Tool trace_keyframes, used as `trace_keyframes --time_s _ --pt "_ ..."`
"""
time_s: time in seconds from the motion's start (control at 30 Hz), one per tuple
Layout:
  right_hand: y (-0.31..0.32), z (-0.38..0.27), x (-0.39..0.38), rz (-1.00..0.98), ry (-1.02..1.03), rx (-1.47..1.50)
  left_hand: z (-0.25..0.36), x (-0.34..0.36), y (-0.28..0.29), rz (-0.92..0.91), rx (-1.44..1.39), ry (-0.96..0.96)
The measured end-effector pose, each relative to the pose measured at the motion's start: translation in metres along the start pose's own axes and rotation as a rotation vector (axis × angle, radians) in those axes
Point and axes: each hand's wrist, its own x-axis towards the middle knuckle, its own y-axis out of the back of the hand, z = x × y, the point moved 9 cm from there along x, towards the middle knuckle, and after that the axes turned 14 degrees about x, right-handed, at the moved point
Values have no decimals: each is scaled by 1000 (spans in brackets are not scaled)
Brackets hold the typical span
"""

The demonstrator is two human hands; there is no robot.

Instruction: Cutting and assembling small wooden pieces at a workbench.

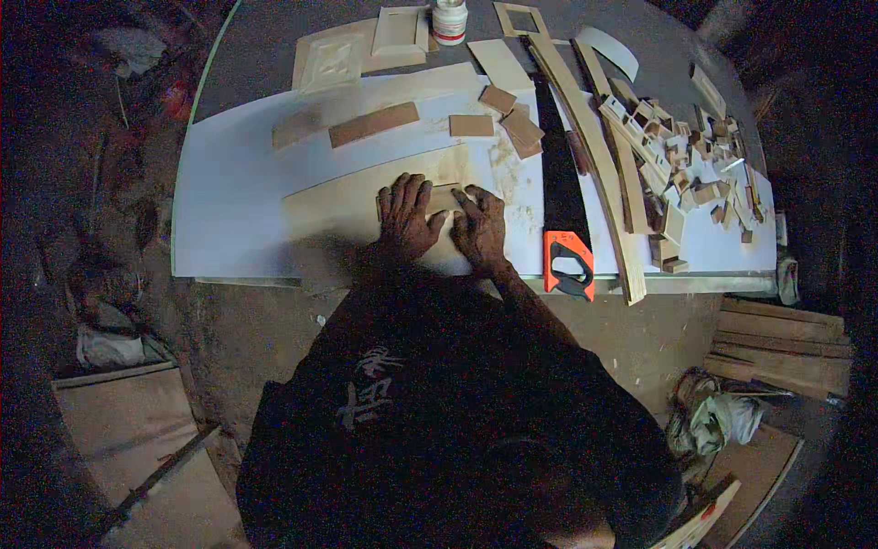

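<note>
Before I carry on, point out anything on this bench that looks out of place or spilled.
The orange saw handle and a long wooden strip poke past the bench's front edge, where they could be bumped. Brown specks, perhaps sawdust, litter the white sheet near the right hand.

Left hand [405, 216], right hand [479, 226] at small wood piece [444, 197].

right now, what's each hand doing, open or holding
Left hand: open, palm down over the pale board.
Right hand: fingers bent at the small wood piece; grip cannot be told.
</note>
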Motion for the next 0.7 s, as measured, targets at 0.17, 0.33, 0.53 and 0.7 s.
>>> trace_keyframes --time_s 0.17,0.33,0.53,0.7 --pt "1 0 1 -3 11 10 2 1 6 38 -13 -26" --pt "4 -6 3 36 62 -21 2 2 8 28 -22 -19" --pt "4 -5 3 25 32 -54 3 3 10 40 -22 -19" --pt "1 -1 2 -4 -5 19 3 3 10 37 -15 -32"
